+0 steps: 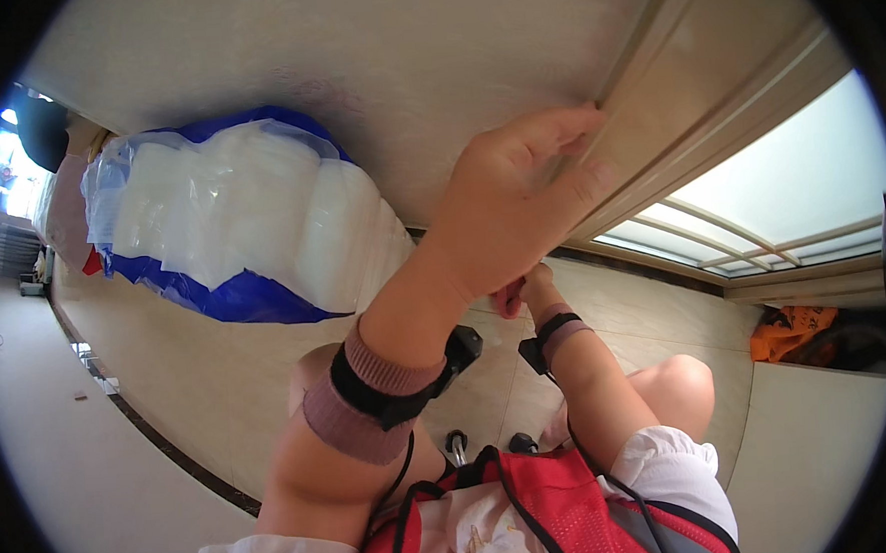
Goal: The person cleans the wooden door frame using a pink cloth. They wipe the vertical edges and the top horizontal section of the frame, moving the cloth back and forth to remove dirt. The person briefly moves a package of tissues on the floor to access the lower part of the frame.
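My left hand (517,179) reaches up at the wooden door frame (652,108), its fingers and thumb apart and the fingertips at the edge of the trim. Whether they press on it cannot be told. Lower down, my right hand (538,280) is partly hidden behind the left wrist. It appears closed on a small red object (510,300), whose kind cannot be made out. Both wrists wear mauve knitted cuffs with black straps and small black devices.
A large clear and blue plastic bag (244,212) filled with white packs lies at the left by the wall. Right of the frame is a glazed door panel (776,176). An orange bag (788,331) sits at the lower right. Chair casters (458,441) stand on the tiled floor.
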